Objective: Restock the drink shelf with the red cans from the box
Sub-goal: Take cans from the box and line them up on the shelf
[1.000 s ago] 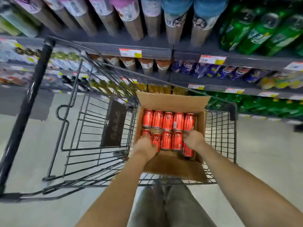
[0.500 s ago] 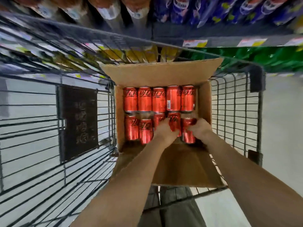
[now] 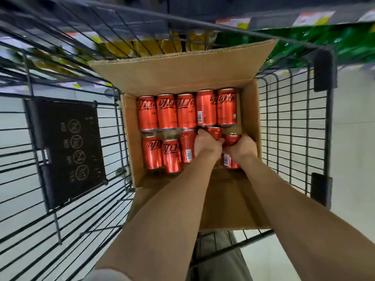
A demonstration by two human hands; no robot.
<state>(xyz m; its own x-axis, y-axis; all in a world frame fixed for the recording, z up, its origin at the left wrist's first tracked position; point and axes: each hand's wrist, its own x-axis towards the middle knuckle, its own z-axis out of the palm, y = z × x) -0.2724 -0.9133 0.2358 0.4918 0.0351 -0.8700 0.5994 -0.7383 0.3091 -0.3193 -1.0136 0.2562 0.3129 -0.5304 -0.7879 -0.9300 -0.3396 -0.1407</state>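
With your left hand (image 3: 207, 148) and right hand (image 3: 242, 149) each curled round one of the red cans (image 3: 186, 111) in the near row of the box (image 3: 182, 74) in the cart (image 3: 292, 126), lift both straight up, firmly gripped, so they clear their neighbours.

My view is down into a wire cart (image 3: 324, 72), a black sign (image 3: 65, 151) on its left wall. Past its rim, blurred yellow bottles (image 3: 154, 45) sit beside green bottles (image 3: 324, 43). Pale floor (image 3: 355, 159) shows underneath.
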